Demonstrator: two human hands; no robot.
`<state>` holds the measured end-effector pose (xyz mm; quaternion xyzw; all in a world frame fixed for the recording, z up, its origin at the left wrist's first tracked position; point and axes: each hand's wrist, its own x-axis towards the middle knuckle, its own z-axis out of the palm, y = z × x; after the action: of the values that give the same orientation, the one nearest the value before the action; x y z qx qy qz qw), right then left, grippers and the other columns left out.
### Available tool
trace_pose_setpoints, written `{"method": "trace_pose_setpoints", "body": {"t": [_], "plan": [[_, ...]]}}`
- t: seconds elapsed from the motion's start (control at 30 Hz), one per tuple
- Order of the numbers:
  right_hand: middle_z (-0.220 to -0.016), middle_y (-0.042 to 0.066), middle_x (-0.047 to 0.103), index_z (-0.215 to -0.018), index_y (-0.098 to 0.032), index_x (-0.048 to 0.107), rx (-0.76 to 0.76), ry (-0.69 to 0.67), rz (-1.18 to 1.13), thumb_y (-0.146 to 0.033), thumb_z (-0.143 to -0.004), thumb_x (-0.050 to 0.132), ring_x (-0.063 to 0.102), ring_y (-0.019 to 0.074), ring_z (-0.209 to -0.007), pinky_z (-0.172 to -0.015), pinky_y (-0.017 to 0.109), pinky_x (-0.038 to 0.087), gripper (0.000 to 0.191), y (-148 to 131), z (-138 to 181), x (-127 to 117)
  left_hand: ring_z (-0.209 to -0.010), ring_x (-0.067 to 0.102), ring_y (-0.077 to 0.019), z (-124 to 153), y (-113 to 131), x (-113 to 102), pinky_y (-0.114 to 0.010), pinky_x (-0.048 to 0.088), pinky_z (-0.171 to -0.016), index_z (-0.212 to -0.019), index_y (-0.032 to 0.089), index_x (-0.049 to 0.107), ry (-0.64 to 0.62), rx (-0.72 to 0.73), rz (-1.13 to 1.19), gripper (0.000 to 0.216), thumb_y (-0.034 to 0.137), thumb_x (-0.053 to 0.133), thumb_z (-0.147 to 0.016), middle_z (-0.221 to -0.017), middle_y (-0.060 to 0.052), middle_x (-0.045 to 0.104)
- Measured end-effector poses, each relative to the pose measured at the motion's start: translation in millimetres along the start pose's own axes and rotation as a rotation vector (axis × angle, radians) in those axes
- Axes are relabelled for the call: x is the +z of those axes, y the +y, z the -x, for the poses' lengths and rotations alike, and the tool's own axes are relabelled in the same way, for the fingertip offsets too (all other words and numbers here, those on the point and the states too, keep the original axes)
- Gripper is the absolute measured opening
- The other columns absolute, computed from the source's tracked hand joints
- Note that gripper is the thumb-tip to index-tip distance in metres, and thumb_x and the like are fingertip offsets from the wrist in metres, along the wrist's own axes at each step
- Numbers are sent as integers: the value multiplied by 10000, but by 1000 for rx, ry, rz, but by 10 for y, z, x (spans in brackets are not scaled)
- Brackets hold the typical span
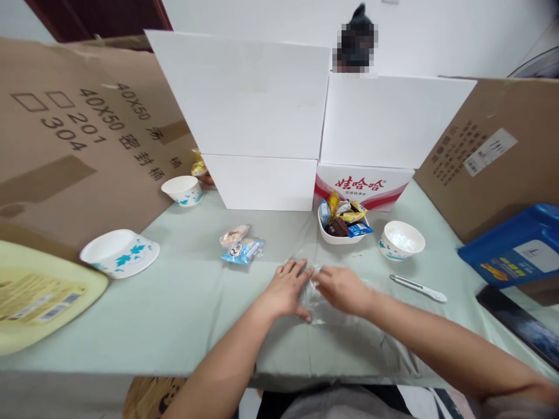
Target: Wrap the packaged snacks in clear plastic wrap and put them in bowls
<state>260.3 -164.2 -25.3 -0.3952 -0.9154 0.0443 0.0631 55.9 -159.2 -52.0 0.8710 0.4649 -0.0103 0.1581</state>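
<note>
My left hand (286, 290) and my right hand (343, 289) rest close together on a clear plastic bag (313, 295) lying on the pale green tablecloth (183, 302). The left hand's fingers lie flat on the bag. The right hand's fingers are bent and pinch the bag's edge. Just left of the hands lie two small wrapped snacks (241, 244). Behind the hands stands a white bowl (335, 235) filled with several wrapped snacks.
A paper cup (400, 240) and a white utility knife (418, 287) lie to the right. Another cup (183, 190) and a white dish (120, 252) are at left. White boxes (262, 122), cardboard walls, a blue stool (515, 244) and a phone (519, 323) surround the table.
</note>
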Motion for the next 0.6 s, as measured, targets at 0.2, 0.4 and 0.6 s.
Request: {"method": "trace_pose_setpoints", "body": {"t": [0.2, 0.4, 0.6], "plan": [[-1330, 180, 517, -1358, -158, 500, 187, -59, -24, -564, -763, 675, 416, 351, -1250, -1038, 495, 326, 742, 52, 498, 313, -1220, 507, -357, -48, -135, -102, -490, 423, -999, -1252, 206, 590, 317, -149, 128, 592, 551, 670, -778, -1326, -149, 562], [-1598, 186, 109, -1532, -165, 217, 319, -187, -27, -819, -677, 537, -35, 476, -1432, -1099, 667, 62, 1123, 158, 564, 419, -886, 633, -172, -113, 6, -12, -302, 522, -825, -961, 206, 673, 380, 232, 351, 164, 327, 580, -900, -995, -47, 663], [-1577, 218, 169, -1507, -143, 301, 495, -115, 21, -789, -690, 571, 21, 485, -1431, -1099, 679, 73, 1076, 245, 657, 402, -1301, 407, -372, -165, -53, 64, -560, 361, -1054, -1241, 218, 593, 277, 32, 100, 596, 396, 792, -708, -1390, -138, 493]]}}
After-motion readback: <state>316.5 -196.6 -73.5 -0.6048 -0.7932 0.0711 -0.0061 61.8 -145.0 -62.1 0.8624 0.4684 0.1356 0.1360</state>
